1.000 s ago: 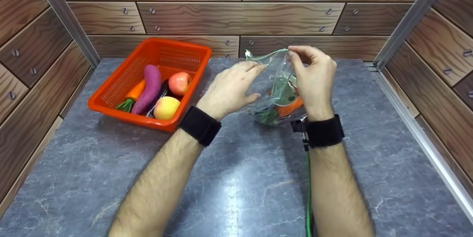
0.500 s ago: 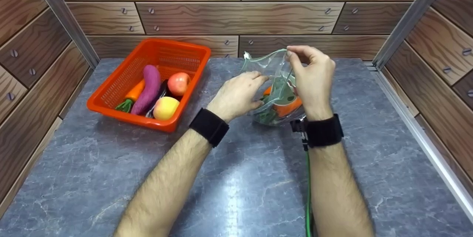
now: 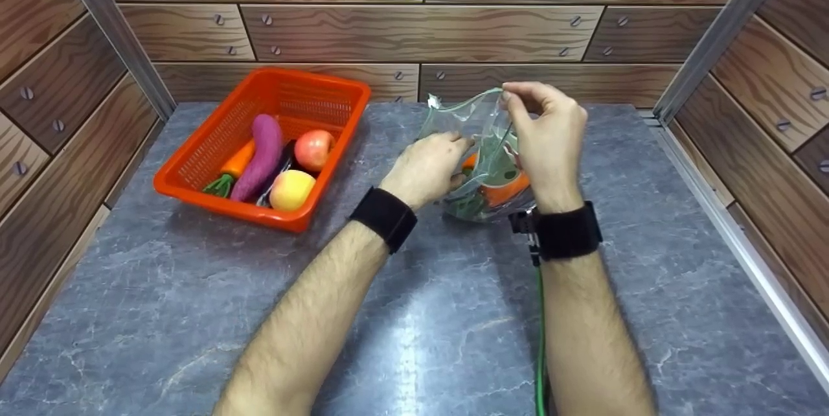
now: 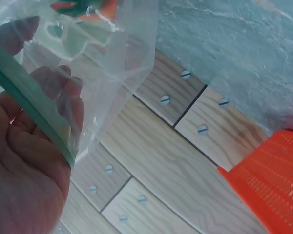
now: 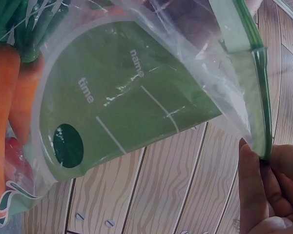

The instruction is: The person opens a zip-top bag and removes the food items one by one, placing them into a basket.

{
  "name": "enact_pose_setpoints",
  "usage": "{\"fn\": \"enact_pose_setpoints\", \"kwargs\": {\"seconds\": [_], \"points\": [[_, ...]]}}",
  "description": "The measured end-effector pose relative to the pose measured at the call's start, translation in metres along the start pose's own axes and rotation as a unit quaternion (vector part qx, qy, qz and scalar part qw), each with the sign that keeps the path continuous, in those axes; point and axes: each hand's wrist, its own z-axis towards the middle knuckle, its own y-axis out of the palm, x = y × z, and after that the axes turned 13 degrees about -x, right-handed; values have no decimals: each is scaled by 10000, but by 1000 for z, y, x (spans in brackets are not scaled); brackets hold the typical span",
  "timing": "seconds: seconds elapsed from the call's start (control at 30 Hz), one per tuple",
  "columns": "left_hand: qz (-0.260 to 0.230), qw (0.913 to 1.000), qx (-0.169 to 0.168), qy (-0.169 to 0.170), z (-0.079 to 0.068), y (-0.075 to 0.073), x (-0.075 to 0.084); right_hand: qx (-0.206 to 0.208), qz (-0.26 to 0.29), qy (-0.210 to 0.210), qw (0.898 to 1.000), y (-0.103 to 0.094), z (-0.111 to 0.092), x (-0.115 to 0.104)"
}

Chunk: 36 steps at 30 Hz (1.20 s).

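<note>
A clear zip bag (image 3: 463, 115) with a green zip strip stands on the table in the head view, its mouth apart. Inside lie carrots (image 5: 2, 112) with green tops and something red, partly hidden behind the bag's green printed label (image 5: 132, 92). My right hand (image 3: 550, 134) pinches the zip edge at the bag's right top corner between thumb and fingertips. Through the mouth reaches my left hand (image 3: 427, 170); the left wrist view shows its loosely bent fingers (image 4: 53, 83) behind the plastic, holding nothing that I can see.
An orange basket (image 3: 227, 207) stands to the left, holding a carrot (image 3: 238, 160), a long purple vegetable (image 3: 262, 157), a dark one partly hidden, a red apple (image 3: 315, 149) and a yellow-red fruit (image 3: 293, 190). A green cable (image 3: 541, 338) runs along the right forearm. Wood-patterned walls enclose the table.
My left hand has moved down and to the right from above the bag's rim, its fingers now inside the mouth. The right hand keeps its pinch, almost still.
</note>
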Motion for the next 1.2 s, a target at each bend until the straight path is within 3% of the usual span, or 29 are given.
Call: {"fn": "enact_pose_setpoints", "kwargs": {"seconds": [0.37, 0.7, 0.93, 1.2], "points": [[-136, 9990, 253, -333, 4, 23, -1, -148, -116, -12, 9998, 3, 0, -1], [-350, 9970, -91, -682, 6, 37, 0, -498, -364, 205, 9979, 5, 1, 3], [-186, 9979, 98, -619, 9, 45, -2, -586, -460, 169, 9971, 5, 2, 5], [-575, 9963, 283, -565, 9, 43, -6, -543, -365, 245, 9976, 2, 2, 4]]}}
